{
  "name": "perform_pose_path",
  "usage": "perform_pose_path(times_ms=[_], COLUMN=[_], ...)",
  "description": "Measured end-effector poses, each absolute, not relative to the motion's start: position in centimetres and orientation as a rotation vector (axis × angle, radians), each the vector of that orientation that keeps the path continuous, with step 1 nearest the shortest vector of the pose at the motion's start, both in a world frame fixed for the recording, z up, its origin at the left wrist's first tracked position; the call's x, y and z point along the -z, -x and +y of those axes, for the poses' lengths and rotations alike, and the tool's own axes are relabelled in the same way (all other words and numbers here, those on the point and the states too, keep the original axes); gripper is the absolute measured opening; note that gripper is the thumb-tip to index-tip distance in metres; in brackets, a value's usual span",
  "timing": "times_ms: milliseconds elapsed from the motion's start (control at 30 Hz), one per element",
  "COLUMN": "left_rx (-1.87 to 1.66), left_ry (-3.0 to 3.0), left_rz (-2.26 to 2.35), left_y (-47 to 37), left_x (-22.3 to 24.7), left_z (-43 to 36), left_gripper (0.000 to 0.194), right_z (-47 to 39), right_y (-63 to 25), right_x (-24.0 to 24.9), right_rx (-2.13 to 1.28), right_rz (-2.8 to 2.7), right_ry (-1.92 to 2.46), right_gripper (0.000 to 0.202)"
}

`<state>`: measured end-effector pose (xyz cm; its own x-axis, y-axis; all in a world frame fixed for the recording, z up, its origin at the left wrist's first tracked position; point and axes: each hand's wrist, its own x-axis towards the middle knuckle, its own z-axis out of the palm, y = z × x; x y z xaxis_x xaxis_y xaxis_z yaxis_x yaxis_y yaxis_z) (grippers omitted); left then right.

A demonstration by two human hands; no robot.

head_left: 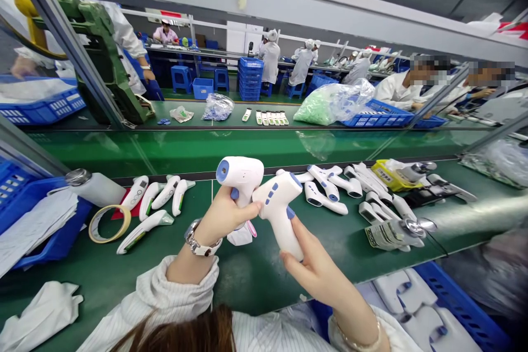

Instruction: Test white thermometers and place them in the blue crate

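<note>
My left hand [226, 212] is wrapped round the handle of a white forehead thermometer [246, 170] with a blue-ringed sensor end facing left. In my right hand [309, 258] is a second white forehead thermometer [281, 195], its side with blue buttons turned up and its blue trigger by my fingertip. The two bodies meet or nearly meet in front of me, above the green bench [243, 280]. Below my left hand lies a small white piece with a pink edge [242, 235], partly hidden.
Several slim white ear thermometers [165, 192] and a tape roll [109, 224] lie left. More forehead thermometers [325, 184], a yellow tray [390, 176] and a pump bottle [391, 234] stand right. A blue crate [462, 297] sits below the edge. Across the green belt [198, 146], people work.
</note>
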<state>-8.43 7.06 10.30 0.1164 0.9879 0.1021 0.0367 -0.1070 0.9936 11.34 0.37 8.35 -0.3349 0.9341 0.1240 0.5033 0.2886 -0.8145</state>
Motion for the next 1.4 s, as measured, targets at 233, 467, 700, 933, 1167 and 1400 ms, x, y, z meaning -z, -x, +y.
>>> perform_pose_path(times_ms=[233,467,700,933,1167,1400], left_rx=[-1.138,-1.101,-1.030,-1.154,-1.250,-1.200], left_ry=[-1.460,-1.510,-1.404,-1.239,-1.454,-1.528], left_rz=[1.066,1.105,0.939,0.846,1.121,1.068], left_y=[8.5,8.7,9.1,8.1,7.4,7.5], left_x=[-10.4,-10.4,-10.2,-10.0,-10.3,-10.0], left_z=[7.1,7.1,7.3,7.0,6.7,7.0], left_gripper=[0.044,0.044,0.040,0.044,0.048,0.052], right_z=[0.5,0.4,-0.1,-0.2,0.0,0.2], right_y=[-11.3,-11.5,-11.4,-11.0,-10.8,-10.8], right_x=[-8.5,-8.5,-7.4,-7.4,-6.7,-7.3], right_rx=[-0.933,-1.086,-1.377,-1.233,-0.833,-0.735], right_rz=[-1.890,-1.846,-1.387,-1.445,-1.770,-1.856], right_ry=[1.258,1.321,1.312,1.320,1.324,1.307], right_gripper=[0.059,0.064,0.070,0.067,0.061,0.060])
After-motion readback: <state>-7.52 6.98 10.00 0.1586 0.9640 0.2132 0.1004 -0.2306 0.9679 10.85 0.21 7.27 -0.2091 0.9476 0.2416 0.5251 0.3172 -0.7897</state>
